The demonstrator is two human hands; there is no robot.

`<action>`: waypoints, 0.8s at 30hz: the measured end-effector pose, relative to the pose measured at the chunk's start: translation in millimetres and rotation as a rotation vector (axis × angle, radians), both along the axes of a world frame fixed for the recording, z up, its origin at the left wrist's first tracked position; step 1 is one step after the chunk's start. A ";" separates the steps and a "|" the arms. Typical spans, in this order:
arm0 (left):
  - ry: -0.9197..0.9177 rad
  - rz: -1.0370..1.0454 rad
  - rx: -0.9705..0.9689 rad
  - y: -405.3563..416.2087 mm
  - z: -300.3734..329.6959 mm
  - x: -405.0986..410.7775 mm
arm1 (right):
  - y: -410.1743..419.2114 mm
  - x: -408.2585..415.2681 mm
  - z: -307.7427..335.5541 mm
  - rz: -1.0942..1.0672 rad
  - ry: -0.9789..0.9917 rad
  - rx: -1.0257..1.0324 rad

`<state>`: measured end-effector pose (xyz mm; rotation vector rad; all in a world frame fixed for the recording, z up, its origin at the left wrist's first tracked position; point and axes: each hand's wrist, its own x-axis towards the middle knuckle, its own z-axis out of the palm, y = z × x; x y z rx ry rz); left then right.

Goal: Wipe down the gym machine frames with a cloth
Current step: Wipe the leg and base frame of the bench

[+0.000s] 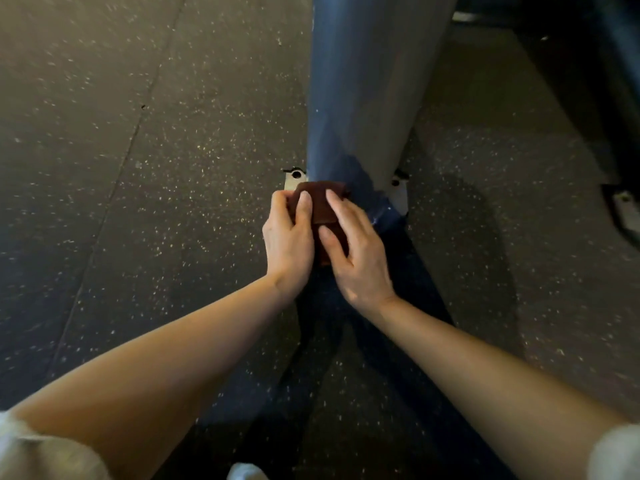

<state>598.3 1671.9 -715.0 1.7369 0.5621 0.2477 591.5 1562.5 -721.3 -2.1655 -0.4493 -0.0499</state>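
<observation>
A folded dark red cloth (320, 206) lies against the base of a blue-grey machine frame post (360, 98), where the post meets the floor. My left hand (289, 237) holds the cloth's left side, fingers curled over its edge. My right hand (353, 251) lies on the cloth's right side with its fingers spread and the thumb pressed on the cloth. A dark blue frame bar (391, 216) runs from the post's foot toward me under my hands.
Black speckled rubber floor (156, 168) surrounds the post. White mounting plates with bolt holes (294, 176) sit at the post's foot. Another dark machine part and foot plate (623, 206) stand at the right edge. A white shoe tip (246, 472) shows at the bottom.
</observation>
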 end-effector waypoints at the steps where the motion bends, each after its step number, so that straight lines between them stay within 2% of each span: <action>1: -0.030 -0.031 -0.065 -0.5 2.2 -1.8 | 4.1 -0.2 -0.1 -0.032 0.036 0.048; 3: -0.082 -0.110 -0.114 2.6 5.9 0.3 | 5.1 3.5 3.8 -0.124 0.041 0.112; 5: -0.093 -0.154 -0.110 7.8 11.5 7.6 | -0.1 11.2 15.6 -0.202 -0.061 0.102; 9: -0.073 -0.078 -0.149 26.1 12.9 22.5 | -8.0 41.7 52.2 -0.281 -0.509 -0.040; 11: -0.031 -0.121 -0.139 32.3 5.0 26.3 | -9.2 60.0 61.0 -0.252 -0.752 -0.142; 13: 0.026 -0.181 -0.179 30.6 -2.8 28.1 | -11.4 78.4 53.5 -0.142 -0.887 -0.283; 15: 0.062 -0.216 -0.277 24.7 -5.0 27.3 | -11.6 87.4 31.6 0.052 -0.891 -0.424; 18: 0.069 -0.187 -0.403 24.8 -8.9 26.8 | -18.2 74.8 -15.8 0.292 -0.775 -0.530; 21: 0.085 -0.215 -0.353 32.1 -12.8 25.1 | -28.8 46.0 -49.5 0.295 -0.559 -0.585; 24: 0.082 -0.262 -0.330 31.5 -13.8 24.1 | -29.4 48.1 -38.3 0.271 -0.569 -0.491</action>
